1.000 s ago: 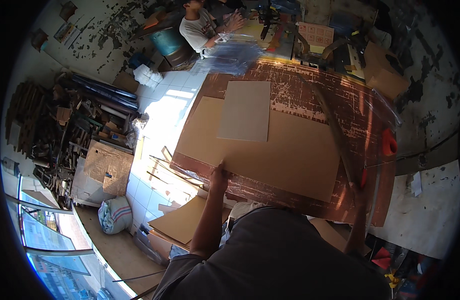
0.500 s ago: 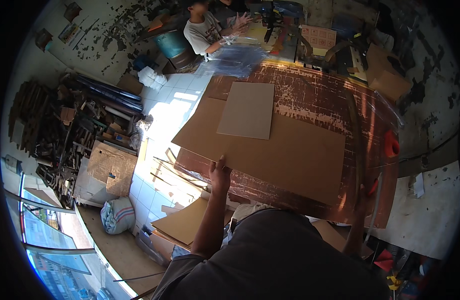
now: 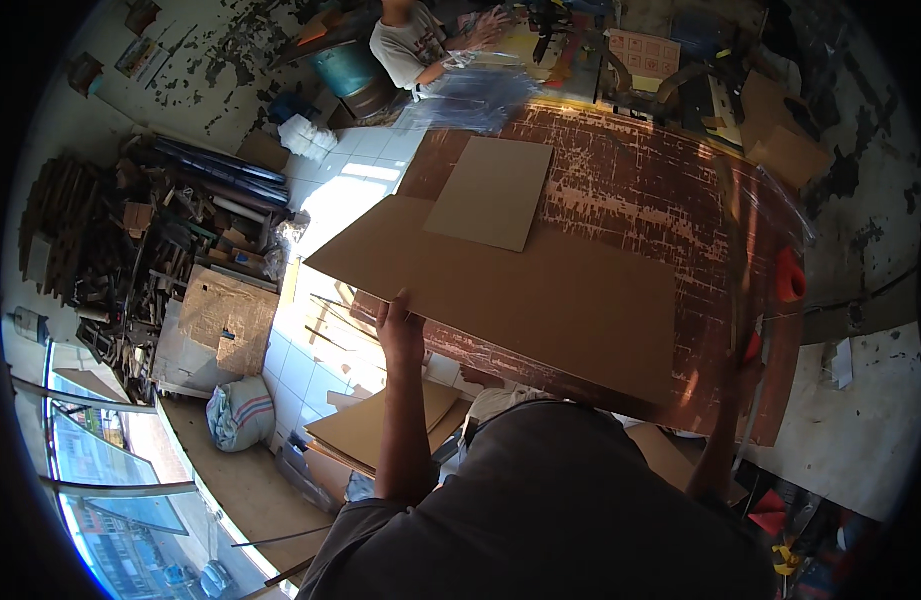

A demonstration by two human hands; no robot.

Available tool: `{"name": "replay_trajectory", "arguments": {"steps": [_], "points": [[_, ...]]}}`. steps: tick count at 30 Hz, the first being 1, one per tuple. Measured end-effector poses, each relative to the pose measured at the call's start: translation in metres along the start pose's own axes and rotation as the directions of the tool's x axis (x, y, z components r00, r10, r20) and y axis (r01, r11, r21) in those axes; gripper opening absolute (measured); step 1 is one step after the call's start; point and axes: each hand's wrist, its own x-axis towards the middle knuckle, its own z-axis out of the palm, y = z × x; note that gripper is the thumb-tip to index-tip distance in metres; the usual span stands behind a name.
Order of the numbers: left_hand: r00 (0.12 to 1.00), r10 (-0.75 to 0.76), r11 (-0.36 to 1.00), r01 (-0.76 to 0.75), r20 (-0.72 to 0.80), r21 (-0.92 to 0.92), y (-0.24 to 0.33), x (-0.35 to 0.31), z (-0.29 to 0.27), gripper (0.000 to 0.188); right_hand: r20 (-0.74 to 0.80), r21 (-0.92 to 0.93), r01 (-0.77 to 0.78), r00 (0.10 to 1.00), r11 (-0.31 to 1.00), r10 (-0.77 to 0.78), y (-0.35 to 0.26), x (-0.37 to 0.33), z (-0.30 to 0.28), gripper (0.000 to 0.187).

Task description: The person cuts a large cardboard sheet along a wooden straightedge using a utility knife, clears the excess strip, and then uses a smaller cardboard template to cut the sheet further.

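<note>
Head view of two bare hands at a large brown cardboard sheet (image 3: 570, 310), which lies across the worn red-brown worktop (image 3: 630, 165) in the centre of the frame. The sheet's left corner projects past the worktop's left edge, above the sunlit tiled floor (image 3: 290, 365). A smaller cardboard sheet (image 3: 490, 195) rests on its upper left part and reaches beyond its far edge. At centre left, the left hand (image 3: 400, 325) has its fingers closed on the near edge of the large sheet. The right hand (image 3: 745, 372), in shade at the right, meets the lower end of a long narrow strip (image 3: 730, 215) and a red object (image 3: 753, 342); how far its fingers are bent, and which of the two they grip, cannot be told. Lower left of centre, further cardboard sheets (image 3: 370, 425) lie stacked below worktop height. At the upper centre, a co-worker in a pale shirt (image 3: 402, 50) stands behind clear plastic film (image 3: 480, 100), beside a teal drum (image 3: 345, 72). Scrap wood (image 3: 130, 250) fills the left of the frame, above a striped white sack (image 3: 240, 412).
</note>
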Motion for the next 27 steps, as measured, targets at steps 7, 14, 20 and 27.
{"name": "replay_trajectory", "arguments": {"steps": [7,14,20,27], "points": [[0.879,0.404,0.337,-0.401,0.254,0.852,0.018,-0.014,-0.068,0.033,0.056,-0.127,0.037,0.998,0.991,-0.030,0.013,-0.004,0.006,0.079],[0.960,0.217,0.945,-0.160,-0.180,0.285,0.039,-0.013,-0.104,0.028,-0.095,-0.152,0.089,0.990,0.984,-0.104,0.019,-0.016,0.020,0.077],[0.948,0.106,0.994,-0.108,-0.302,0.011,0.065,-0.018,-0.104,0.031,-0.179,-0.211,0.122,0.971,0.970,-0.161,0.000,-0.015,0.020,0.060],[0.927,0.139,0.988,-0.151,-0.348,-0.009,0.106,-0.017,-0.109,0.028,-0.059,-0.376,0.035,0.996,0.926,-0.061,-0.003,-0.004,0.020,0.062]]}}
